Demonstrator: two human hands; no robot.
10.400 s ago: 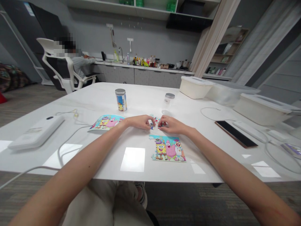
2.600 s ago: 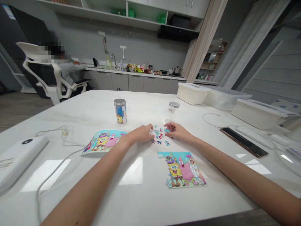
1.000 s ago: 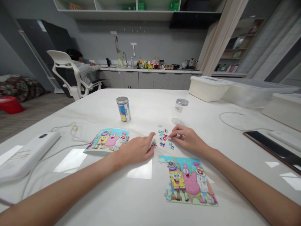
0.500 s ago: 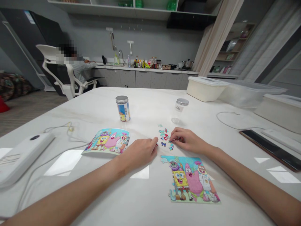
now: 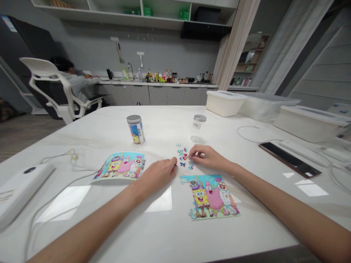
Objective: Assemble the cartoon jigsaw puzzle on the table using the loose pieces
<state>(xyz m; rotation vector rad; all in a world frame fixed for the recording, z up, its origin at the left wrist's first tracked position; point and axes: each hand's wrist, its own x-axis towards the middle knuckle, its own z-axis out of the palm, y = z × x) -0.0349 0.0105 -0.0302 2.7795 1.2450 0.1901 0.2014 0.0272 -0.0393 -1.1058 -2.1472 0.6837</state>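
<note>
Several loose puzzle pieces (image 5: 182,164) lie in a small cluster on the white table. Left of them is my left hand (image 5: 161,171), its fingers closed together; a small dark thing shows at the fingertips. At the cluster's right side, my right hand (image 5: 207,157) pinches at a piece, too small to make out. Nearer to me lies a partly joined cartoon puzzle (image 5: 214,197), its left edge uneven. A curved picture sheet (image 5: 120,166) with the same cartoon figures rests beyond my left forearm.
A picture-wrapped jar (image 5: 136,129) and a clear jar (image 5: 196,128) stand behind the pieces. Lidded bins (image 5: 225,104) are at the back right, a dark phone-like slab (image 5: 287,159) at the right. A white device (image 5: 24,190) with cables lies left. A person sits beyond.
The camera view has shifted, so the table items appear further left. Both hands remain beside the loose pieces, with the right fingers still at the cluster's right edge.
</note>
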